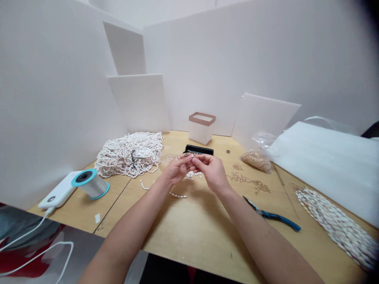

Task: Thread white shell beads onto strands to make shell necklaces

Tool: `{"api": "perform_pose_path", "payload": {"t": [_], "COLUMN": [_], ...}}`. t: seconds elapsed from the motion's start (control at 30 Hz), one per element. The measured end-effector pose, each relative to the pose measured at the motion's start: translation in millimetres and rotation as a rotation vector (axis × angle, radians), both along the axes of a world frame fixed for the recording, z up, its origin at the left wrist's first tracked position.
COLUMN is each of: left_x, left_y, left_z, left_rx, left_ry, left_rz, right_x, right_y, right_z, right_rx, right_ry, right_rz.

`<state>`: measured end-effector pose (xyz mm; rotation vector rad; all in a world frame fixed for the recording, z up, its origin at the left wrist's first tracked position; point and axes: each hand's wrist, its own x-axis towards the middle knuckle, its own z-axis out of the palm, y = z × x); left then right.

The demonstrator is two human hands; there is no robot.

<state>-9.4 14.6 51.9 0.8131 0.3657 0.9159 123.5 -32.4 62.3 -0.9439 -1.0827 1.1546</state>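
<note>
My left hand (pixel 177 170) and my right hand (pixel 211 170) meet above the middle of the table. Their fingertips pinch a small white bead (pixel 192 157); any thread running through it is too fine to make out. Below the hands lie loose white beads (pixel 194 174), partly covered by my fingers. A short strand of white beads (pixel 178 195) rests on the tabletop near my left forearm. Just behind the hands sits a black tray (pixel 204 150) with small pieces in it, its front hidden.
Left are a heap of white bead strands (pixel 127 154), a spool of clear line (pixel 93 185) and a white power bank (pixel 60 191). Right are blue-handled pliers (pixel 278 218), gold-coloured findings (pixel 245 179), a filled bag (pixel 256 161) and laid-out strands (pixel 331 225). Behind stands a box (pixel 199 132).
</note>
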Motion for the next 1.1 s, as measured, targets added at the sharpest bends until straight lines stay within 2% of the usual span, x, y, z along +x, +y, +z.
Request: {"api": "perform_pose_path", "payload": {"t": [0.17, 0.8, 1.1], "left_x": [0.1, -0.4, -1.6], "left_y": [-3.0, 1.2, -0.8], "left_z": [3.5, -4.1, 1.7], "left_rx": [-0.026, -0.007, 0.038], "left_ry": [-0.004, -0.007, 0.029], "left_rz": [-0.013, 0.012, -0.019], "right_x": [-1.1, -0.1, 0.0], "right_y": [-1.3, -2.3, -2.9], "right_z": [2.1, 2.4, 5.1], "right_rx": [-0.024, 0.041, -0.012], "right_ry": [-0.013, -0.05, -0.027], "right_rz": [0.021, 0.005, 0.025]}}
